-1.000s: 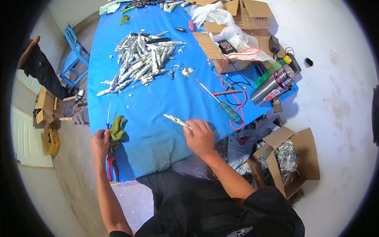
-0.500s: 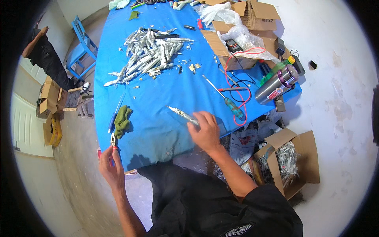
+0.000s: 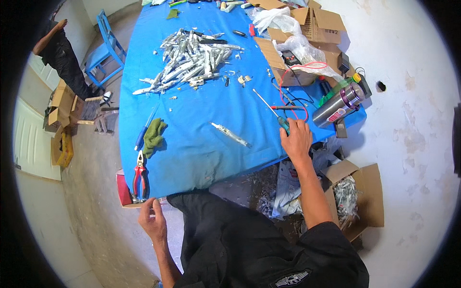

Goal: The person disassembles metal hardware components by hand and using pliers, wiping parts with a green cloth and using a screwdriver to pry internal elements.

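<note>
My right hand (image 3: 297,139) is closed around the teal handle of a screwdriver (image 3: 265,102), whose long shaft points toward the far left over the blue cloth. A slim white-and-grey pen-shaped piece (image 3: 231,134) lies alone in the middle of the cloth. My left hand (image 3: 152,222) hangs just off the near left edge of the table, empty, thumb and fingers a little apart. Right beyond it, red-and-dark-blue pliers (image 3: 139,176) rest by the table's edge, jaws pointing away. A thin blue-handled tool (image 3: 141,137) and a crumpled green rag (image 3: 154,138) lie past the pliers.
A heap of similar pen-shaped pieces (image 3: 192,62) covers the far middle. On the right are a steel flask (image 3: 339,104), a red wire (image 3: 284,77) and an open carton (image 3: 270,55). A scrap-filled box (image 3: 370,204) stands below. A person (image 3: 65,57) is near a blue chair (image 3: 106,50).
My right hand has left the pen-shaped piece on the cloth and moved right onto the screwdriver. My left hand has let go of the pliers and drawn back toward me.
</note>
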Tool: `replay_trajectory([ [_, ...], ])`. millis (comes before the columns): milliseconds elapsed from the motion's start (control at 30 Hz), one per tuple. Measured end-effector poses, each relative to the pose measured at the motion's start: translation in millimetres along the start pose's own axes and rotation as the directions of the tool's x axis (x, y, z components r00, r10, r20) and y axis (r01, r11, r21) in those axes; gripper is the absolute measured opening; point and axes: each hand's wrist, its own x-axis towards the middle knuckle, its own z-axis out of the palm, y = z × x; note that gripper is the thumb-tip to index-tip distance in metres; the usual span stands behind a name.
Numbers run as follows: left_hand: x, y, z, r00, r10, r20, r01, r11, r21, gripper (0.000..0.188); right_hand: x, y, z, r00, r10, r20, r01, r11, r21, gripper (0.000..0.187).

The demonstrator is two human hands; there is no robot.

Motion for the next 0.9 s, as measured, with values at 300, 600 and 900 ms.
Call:
replay_trajectory([
  [300, 8.6, 18.0, 3.2, 1.0, 0.03, 0.008, -0.03, 1.0, -0.008, 0.009, -7.9, -17.8, -4.4, 0.998, -0.07, 0.004, 0.069, 0.989, 0.13, 0.032],
  [600, 128.8, 50.4, 43.9, 0.929, 0.367, 0.045, -0.368, 0.908, 0.201, 0.029, -9.8, -41.0, 12.5, 0.985, -0.171, 0.021, 0.165, 0.971, 0.171, 0.033],
  [900, 182.9, 18.5, 82.0, 0.918, 0.317, 0.239, -0.389, 0.84, 0.379, 0.029, -31.5, -93.0, -17.8, 0.961, -0.225, -0.159, 0.268, 0.896, 0.354, 0.034],
])
